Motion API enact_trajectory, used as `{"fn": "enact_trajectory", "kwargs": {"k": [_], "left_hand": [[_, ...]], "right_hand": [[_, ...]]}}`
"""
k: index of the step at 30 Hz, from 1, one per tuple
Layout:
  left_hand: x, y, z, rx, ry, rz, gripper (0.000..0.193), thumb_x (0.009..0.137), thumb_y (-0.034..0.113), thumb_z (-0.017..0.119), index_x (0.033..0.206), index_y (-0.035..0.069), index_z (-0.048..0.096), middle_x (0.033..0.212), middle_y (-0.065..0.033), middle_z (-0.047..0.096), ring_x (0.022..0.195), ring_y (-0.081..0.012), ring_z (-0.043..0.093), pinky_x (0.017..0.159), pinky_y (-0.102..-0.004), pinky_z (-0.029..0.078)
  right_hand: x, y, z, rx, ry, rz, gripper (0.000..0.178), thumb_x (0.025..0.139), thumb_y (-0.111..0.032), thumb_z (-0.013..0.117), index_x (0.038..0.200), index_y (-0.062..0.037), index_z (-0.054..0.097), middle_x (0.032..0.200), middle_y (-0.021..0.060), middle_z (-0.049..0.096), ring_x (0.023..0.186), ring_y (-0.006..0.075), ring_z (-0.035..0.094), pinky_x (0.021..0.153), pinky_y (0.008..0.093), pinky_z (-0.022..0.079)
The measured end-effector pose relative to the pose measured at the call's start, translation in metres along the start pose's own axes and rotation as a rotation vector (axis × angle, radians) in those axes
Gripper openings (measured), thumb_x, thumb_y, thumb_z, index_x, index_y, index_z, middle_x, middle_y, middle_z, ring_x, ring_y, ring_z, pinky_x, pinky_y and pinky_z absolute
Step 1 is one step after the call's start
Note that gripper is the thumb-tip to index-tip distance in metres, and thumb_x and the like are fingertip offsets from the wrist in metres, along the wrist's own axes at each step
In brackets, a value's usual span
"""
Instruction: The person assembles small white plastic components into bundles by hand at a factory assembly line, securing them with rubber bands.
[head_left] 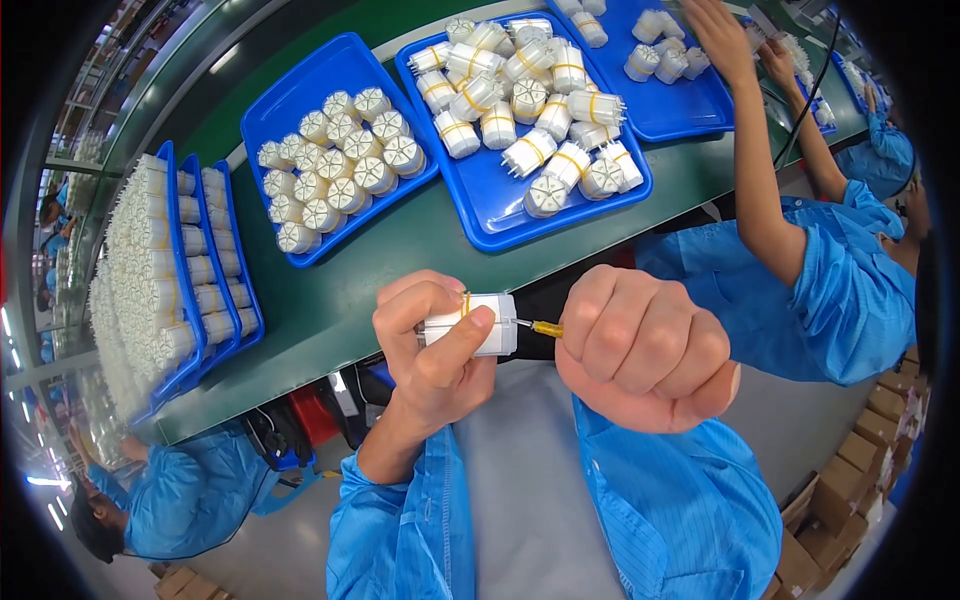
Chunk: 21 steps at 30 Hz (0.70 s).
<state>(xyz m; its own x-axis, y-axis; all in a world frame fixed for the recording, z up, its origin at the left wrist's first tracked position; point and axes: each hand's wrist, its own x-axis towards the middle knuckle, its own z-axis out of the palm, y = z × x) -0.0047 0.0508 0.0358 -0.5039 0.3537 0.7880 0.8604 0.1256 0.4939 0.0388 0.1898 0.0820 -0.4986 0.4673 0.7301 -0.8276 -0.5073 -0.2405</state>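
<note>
Between the thumb and fingers of my left hand (pixel 430 335) is a white plastic cylinder (pixel 490 330) with a yellow band around it. It lies roughly sideways, one end toward my right hand. My right hand (pixel 645 350) is closed in a fist around a thin tool (pixel 545 328) with a yellow sleeve and a narrow metal tip, perhaps a small screwdriver; its handle is hidden in the fist. The metal tip meets the cylinder's right end. Whether it goes inside, I cannot tell.
On the green bench (pixel 300 330), a blue tray (pixel 490 235) holds banded white cylinders lying loosely; another tray (pixel 300 258) has them standing in rows. Filled trays (pixel 195 270) are stacked at the left. At the right a co-worker's arm (pixel 765 190) reaches over a further blue tray (pixel 690 110).
</note>
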Motion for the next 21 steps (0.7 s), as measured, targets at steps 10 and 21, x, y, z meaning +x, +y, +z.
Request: {"fn": "enact_trajectory", "kwargs": {"k": [10,21], "left_hand": [[-0.004,-0.003,0.002,0.038,0.015,0.016,0.056,0.062,-0.01,0.069,0.109,0.016,0.051,0.102,-0.0093,0.042,0.086,-0.0261,0.052,0.067,-0.034,0.045],[-0.004,-0.002,0.006,-0.202,0.051,-0.2,0.054,0.063,-0.013,0.063,0.111,0.008,0.05,0.107,-0.0121,0.043,0.09,-0.0238,0.053,0.077,-0.0352,0.049]], "right_hand": [[-0.004,-0.003,0.0,0.008,0.067,0.126,0.05,0.101,-0.038,0.042,0.06,-0.0097,0.036,0.049,0.001,0.038,0.038,0.0145,0.033,0.039,0.0301,0.024],[0.004,-0.004,-0.018,0.109,0.115,0.26,0.044,0.104,-0.037,0.029,0.067,-0.0134,0.035,0.058,-0.0007,0.037,0.05,0.0142,0.029,0.055,0.0322,0.029]]}}
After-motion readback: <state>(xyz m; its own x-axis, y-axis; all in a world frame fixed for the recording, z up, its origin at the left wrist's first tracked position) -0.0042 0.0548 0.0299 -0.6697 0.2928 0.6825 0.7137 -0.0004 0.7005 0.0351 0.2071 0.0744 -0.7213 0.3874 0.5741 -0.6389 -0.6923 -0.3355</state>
